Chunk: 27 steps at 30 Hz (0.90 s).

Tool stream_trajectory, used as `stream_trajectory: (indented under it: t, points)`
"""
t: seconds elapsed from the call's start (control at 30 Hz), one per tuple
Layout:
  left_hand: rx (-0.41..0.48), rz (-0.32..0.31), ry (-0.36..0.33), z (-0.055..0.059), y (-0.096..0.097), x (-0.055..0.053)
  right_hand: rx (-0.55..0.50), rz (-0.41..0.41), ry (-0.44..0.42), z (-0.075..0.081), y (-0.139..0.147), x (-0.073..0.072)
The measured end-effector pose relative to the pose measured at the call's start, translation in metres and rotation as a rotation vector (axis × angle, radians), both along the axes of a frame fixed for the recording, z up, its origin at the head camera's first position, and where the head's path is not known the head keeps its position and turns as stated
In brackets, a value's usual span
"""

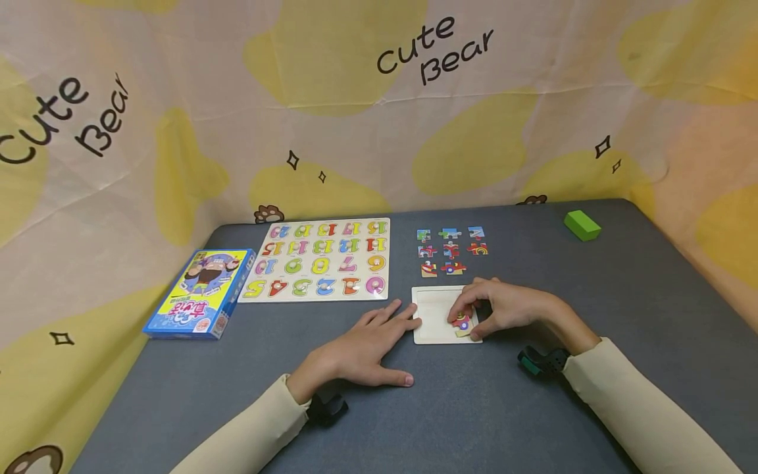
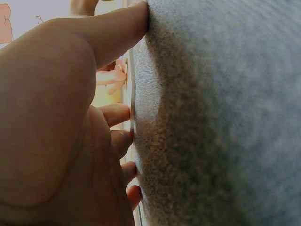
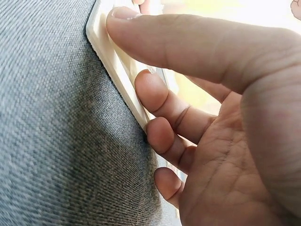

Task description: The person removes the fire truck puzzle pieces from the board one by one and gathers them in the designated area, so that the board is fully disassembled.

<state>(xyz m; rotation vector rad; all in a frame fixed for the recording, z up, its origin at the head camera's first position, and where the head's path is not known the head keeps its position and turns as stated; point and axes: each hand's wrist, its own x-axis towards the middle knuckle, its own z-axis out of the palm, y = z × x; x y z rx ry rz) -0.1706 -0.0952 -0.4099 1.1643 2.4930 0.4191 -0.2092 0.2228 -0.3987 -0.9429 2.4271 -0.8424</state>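
A jigsaw piece (image 1: 462,324) with a red and purple picture lies in the lower right part of a shallow white puzzle tray (image 1: 431,313). My right hand (image 1: 508,307) pinches it between the thumb and bent fingers. In the right wrist view the thumb of the right hand (image 3: 221,136) reaches over the edge of the pale tray (image 3: 106,35); the piece is hidden there. My left hand (image 1: 368,347) lies spread, its fingertips touching the tray's left edge. The left wrist view shows the left hand (image 2: 56,108) with its fingers extended toward that edge.
Behind the tray, several loose jigsaw pieces (image 1: 451,250) lie in rows. To the left are a number board (image 1: 339,275) and a blue and yellow box (image 1: 201,293). A green block (image 1: 583,225) stands at the back right of the grey table (image 1: 450,421).
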Motion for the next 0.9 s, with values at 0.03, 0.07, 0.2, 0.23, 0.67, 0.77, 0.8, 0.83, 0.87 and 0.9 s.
stream_trajectory:
  t: [0.03, 0.07, 0.2, 0.23, 0.67, 0.77, 0.8, 0.83, 0.87, 0.9]
  points:
    - [0.0, 0.0, -0.001, 0.0003, 0.0, 0.0002, 0.001, -0.003, -0.002, -0.0002, -0.0002, 0.0001]
    - [0.0, 0.001, -0.003, 0.0007, -0.0002, 0.0004, 0.0, -0.003, -0.002, -0.0003, -0.0002, 0.0001]
    - [0.001, 0.002, -0.008, 0.0012, -0.0004, 0.0007, -0.003, -0.009, -0.008, -0.0001, -0.0004, 0.0005]
    - [0.001, 0.002, -0.008, 0.0014, -0.0005, 0.0007, -0.005, -0.011, -0.009, -0.0001, -0.0004, 0.0006]
    - [-0.001, 0.006, -0.012, 0.0011, -0.0003, 0.0011, 0.005, -0.012, -0.01, -0.0003, -0.0008, 0.0011]
    - [-0.001, 0.007, -0.015, 0.0014, -0.0003, 0.0011, 0.01, -0.011, -0.006, -0.0003, -0.0008, 0.0012]
    - [-0.001, 0.007, -0.016, 0.0017, -0.0004, 0.0012, 0.011, -0.011, -0.004, -0.0003, -0.0007, 0.0012]
    - [-0.001, 0.007, -0.016, 0.0017, -0.0004, 0.0012, 0.012, -0.011, -0.003, -0.0003, -0.0007, 0.0014]
    - [-0.002, 0.007, -0.015, 0.0017, -0.0004, 0.0012, 0.013, -0.012, -0.002, -0.0002, -0.0006, 0.0015]
    - [-0.002, 0.006, -0.016, 0.0018, -0.0005, 0.0012, 0.013, -0.012, -0.001, -0.0001, -0.0005, 0.0017]
